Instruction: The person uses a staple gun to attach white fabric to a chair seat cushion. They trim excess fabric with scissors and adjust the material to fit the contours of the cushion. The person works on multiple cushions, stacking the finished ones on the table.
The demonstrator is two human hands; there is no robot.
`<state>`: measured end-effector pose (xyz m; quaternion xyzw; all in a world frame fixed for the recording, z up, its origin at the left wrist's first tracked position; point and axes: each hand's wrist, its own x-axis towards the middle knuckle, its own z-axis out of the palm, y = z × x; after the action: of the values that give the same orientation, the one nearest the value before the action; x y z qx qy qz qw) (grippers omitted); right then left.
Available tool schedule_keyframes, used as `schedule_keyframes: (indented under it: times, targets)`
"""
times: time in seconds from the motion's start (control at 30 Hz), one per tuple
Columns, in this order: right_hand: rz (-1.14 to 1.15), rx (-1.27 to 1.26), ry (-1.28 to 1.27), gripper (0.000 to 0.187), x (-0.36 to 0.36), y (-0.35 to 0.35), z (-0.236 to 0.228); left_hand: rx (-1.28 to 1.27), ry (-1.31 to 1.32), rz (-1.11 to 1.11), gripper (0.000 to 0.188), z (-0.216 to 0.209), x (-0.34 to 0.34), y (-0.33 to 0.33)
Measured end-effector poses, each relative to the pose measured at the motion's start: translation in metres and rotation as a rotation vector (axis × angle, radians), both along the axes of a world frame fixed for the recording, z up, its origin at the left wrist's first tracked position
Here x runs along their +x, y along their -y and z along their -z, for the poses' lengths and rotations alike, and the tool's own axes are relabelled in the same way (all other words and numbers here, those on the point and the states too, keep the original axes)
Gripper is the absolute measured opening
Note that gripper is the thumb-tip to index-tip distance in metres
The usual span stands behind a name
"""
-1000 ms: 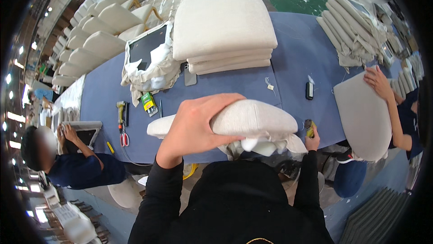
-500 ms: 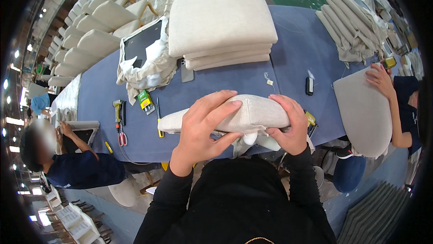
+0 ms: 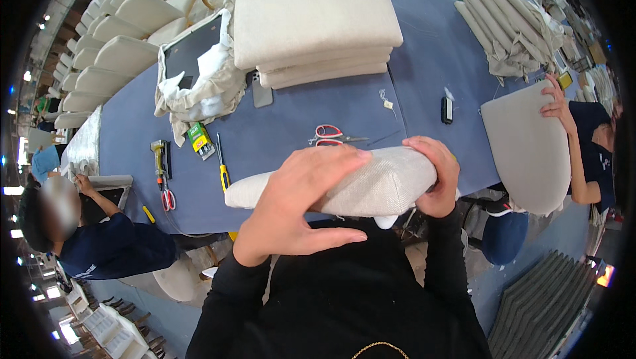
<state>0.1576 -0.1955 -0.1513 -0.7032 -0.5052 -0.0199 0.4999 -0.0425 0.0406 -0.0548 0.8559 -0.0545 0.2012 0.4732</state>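
Observation:
A beige fabric-covered cushion (image 3: 371, 190) is held over the near table edge, its seamed corner toward me. White padding (image 3: 385, 221) pokes out beneath that corner. My right hand (image 3: 440, 183) grips the cushion's right end, with the thumb side partly hidden. Across the cushion's top lie the stretched fingers of my left hand (image 3: 291, 200); its thumb points out below, away from the fabric. Just beyond the cushion are red-handled scissors (image 3: 329, 136). A yellow-handled screwdriver (image 3: 223, 167) lies left of it, near a small green box (image 3: 200, 140).
Stacked beige cushions (image 3: 318, 14) stand on the blue table (image 3: 424, 47), beside a partly covered dark panel (image 3: 192, 54). A phone (image 3: 262, 90) and a staple gun (image 3: 159, 160) lie there. Folded covers (image 3: 507, 27) are at far right. Co-workers sit left and right, one holding a cushion (image 3: 527, 150).
The cushion has tilted and come nearer me. My left thumb has moved off its underside, and the fingers lie flatter. Scissors now show beyond the cushion; the whole view has shifted slightly.

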Motion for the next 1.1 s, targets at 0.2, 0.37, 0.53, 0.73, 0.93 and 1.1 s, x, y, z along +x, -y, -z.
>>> schedule_keyframes:
  times: [0.2,0.37,0.53,0.73,0.93,1.1]
  targets:
    - [-0.040,0.007,0.019,0.071,0.003,-0.002,0.000,0.070,0.179,0.086,0.080,0.020,0.002,-0.004]
    - [-0.037,0.006,0.060,0.071,0.002,-0.008,-0.002,0.141,0.225,0.050,0.076,0.023,0.000,-0.001]
    - [-0.040,0.008,0.065,0.072,0.001,-0.010,-0.002,0.164,0.209,0.087,0.077,0.023,-0.003,-0.008]
    - [-0.088,0.084,-0.019,0.086,0.004,-0.006,0.004,-0.276,-0.125,0.121,0.099,0.006,-0.010,-0.004]
    - [0.040,0.143,0.007,0.102,0.013,-0.008,0.014,0.149,-0.189,0.095,0.107,-0.007,0.002,0.016]
    - [0.224,0.152,-0.106,0.099,0.021,0.014,0.024,0.296,-0.250,-0.115,0.096,-0.004,0.013,0.033]
